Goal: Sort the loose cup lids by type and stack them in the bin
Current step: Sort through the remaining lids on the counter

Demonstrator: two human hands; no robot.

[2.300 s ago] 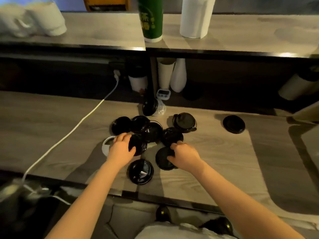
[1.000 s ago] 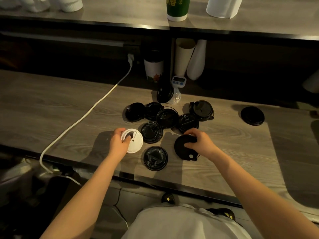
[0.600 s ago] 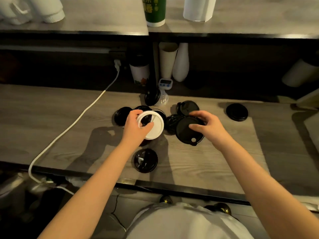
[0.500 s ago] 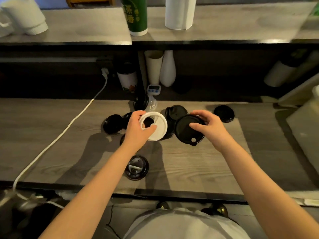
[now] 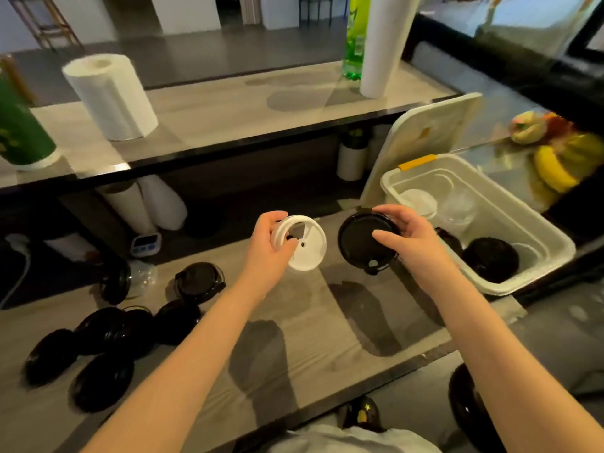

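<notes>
1. Left hand (image 5: 268, 246) grips the white lid (image 5: 309, 246). The fingers curl over its upper left rim, and the thumb presses on its face beside the small vent hole. We note the lid is tilted and raised off the counter (image 5: 327, 325), well left of the bin (image 5: 539, 223).
2. Right hand (image 5: 413, 245) grips the black lid (image 5: 359, 243). The fingers hook over its top rim and the thumb lies across its face. The lid is tilted toward us with its sip tab lowest, just left of the bin's left side and outside it.
3. The two held lids sit side by side with a gap between them.
4. Inside the bin we see white lids (image 5: 418, 201) at the far left corner, a clear lid (image 5: 457, 207) beside them, and black lids (image 5: 490, 259) at the near end.
5. Loose black lids (image 5: 108, 341) lie on the counter far left of the bin.
6. The bin cover (image 5: 421, 142) leans upright against the bin's far left side.
</notes>
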